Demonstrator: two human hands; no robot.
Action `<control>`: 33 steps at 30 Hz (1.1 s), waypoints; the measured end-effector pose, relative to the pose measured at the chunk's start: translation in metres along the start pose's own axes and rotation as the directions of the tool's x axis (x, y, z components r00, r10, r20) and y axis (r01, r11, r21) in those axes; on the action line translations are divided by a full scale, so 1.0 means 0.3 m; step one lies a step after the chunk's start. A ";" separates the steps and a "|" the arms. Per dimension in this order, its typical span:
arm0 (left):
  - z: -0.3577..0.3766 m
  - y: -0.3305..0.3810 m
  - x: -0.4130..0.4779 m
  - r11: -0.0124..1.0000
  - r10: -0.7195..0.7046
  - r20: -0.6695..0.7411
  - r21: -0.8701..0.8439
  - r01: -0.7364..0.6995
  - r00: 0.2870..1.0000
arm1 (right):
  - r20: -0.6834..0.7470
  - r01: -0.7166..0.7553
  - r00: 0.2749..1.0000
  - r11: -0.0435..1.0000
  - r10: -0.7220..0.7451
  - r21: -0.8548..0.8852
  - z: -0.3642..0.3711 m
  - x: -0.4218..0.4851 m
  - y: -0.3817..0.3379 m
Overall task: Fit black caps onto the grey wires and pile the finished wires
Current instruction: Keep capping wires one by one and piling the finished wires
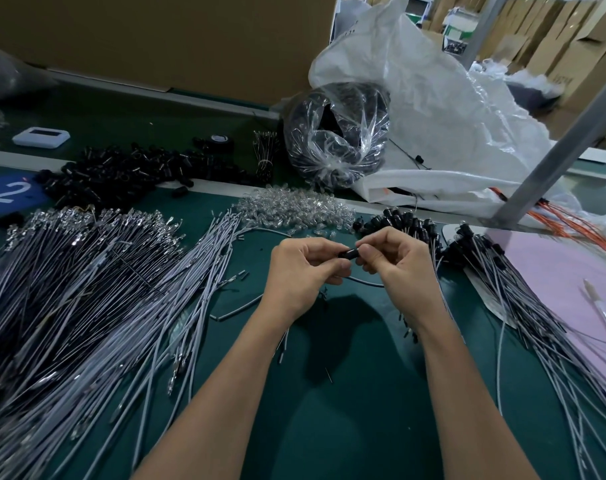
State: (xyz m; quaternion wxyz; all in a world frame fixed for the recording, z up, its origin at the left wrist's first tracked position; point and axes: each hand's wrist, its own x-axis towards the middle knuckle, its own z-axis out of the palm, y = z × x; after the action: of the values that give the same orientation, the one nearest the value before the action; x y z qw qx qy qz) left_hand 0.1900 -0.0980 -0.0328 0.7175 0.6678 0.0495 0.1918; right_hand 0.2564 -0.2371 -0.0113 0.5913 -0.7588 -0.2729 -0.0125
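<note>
The black cap (pixel 349 253) is pinched between my left hand (pixel 301 271) and right hand (pixel 398 261), probably to seat it on the grey wire (pixel 364 281) looping beneath. Capped wires (pixel 502 271) pile right of my hands and bare wires (pixel 104 289) lie left. Beyond them, a clear bag (pixel 336 140) holds dark parts.

black cap (pixel 349 253), grey wires (pixel 87 289), green table (pixel 346 410)

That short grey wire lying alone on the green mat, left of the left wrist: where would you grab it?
Pinch the short grey wire at its middle, I'd say, from straight above. It lies flat and alone on the green mat, bare mat on both sides for fingertips. Left hand and right hand both pinch a black cap.
</note>
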 end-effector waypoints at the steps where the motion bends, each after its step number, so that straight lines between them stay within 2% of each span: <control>1: 0.000 0.000 -0.002 1.000 0.005 0.005 0.009 -0.005 1.000 | 0.011 -0.004 1.000 1.000 0.004 0.012 -0.003 0.002 0.004; 12: -0.012 0.011 -0.011 0.998 0.066 0.099 -0.001 -0.066 0.993 | 0.137 -0.110 0.988 0.961 0.076 0.254 -0.028 -0.011 0.014; 18: -0.008 0.014 -0.014 0.996 0.087 0.099 -0.036 -0.084 0.991 | 0.191 -0.161 0.976 0.938 0.105 0.307 -0.039 -0.016 0.014; 23: 0.007 0.013 -0.024 0.994 0.065 0.089 -0.090 -0.057 0.994 | 0.150 -0.162 0.982 0.923 0.115 0.348 -0.033 -0.029 0.010; 28: 0.023 0.039 -0.039 0.973 0.030 0.087 -0.232 -0.009 0.996 | 0.091 -0.075 0.995 0.932 0.046 0.354 -0.022 -0.041 -0.035; 31: 0.027 0.055 -0.044 0.955 0.001 0.140 -0.293 0.040 0.990 | 0.025 -0.017 1.000 0.956 0.010 0.294 -0.007 -0.057 -0.066; 33: 0.023 0.065 -0.050 0.943 -0.004 0.190 -0.325 0.067 0.982 | -0.030 -0.013 0.999 0.947 0.024 0.322 -0.015 -0.073 -0.094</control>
State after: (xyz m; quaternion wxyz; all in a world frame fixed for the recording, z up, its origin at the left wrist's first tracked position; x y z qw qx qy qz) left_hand 0.1745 -0.1091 -0.0158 0.8240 0.5522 -0.0391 0.1209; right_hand 0.2271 -0.2458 0.0078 0.7118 -0.6543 -0.2543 0.0249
